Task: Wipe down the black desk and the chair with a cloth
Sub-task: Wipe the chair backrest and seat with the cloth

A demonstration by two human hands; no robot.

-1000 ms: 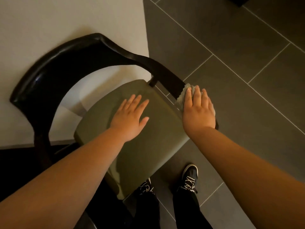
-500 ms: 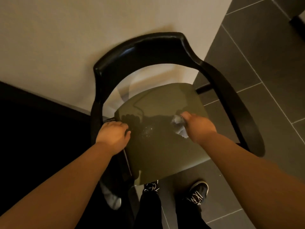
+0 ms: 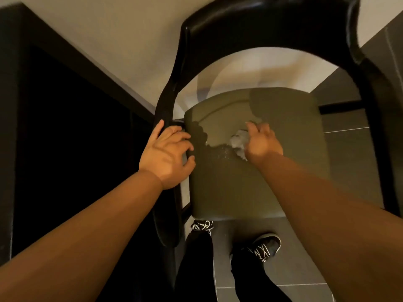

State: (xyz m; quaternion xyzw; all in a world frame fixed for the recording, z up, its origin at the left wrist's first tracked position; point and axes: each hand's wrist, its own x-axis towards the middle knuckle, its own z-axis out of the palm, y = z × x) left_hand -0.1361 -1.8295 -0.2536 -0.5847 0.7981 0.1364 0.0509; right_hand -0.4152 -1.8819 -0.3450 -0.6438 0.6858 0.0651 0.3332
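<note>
Head view, right hand (image 3: 263, 145) holds cloth (image 3: 239, 140) on chair (image 3: 235, 188)

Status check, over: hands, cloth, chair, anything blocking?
Left hand grips black curved chair armrest. Right hand holds crumpled white cloth on olive-green seat cushion. Nothing seen blocking the seat.

Chair (image 3: 261, 25) in the middle, its back toward the wall (image 3: 109, 40). Desk (image 3: 65, 127) to the left of it, tiled floor (image 3: 349, 136) to the right. Left hand (image 3: 168, 158) on the left armrest (image 3: 168, 101), beside the seat (image 3: 272, 182). Cloth (image 3: 238, 141) on the seat, held under the right hand (image 3: 261, 142). 2 shoes (image 3: 266, 247) on the floor before the seat.
</note>
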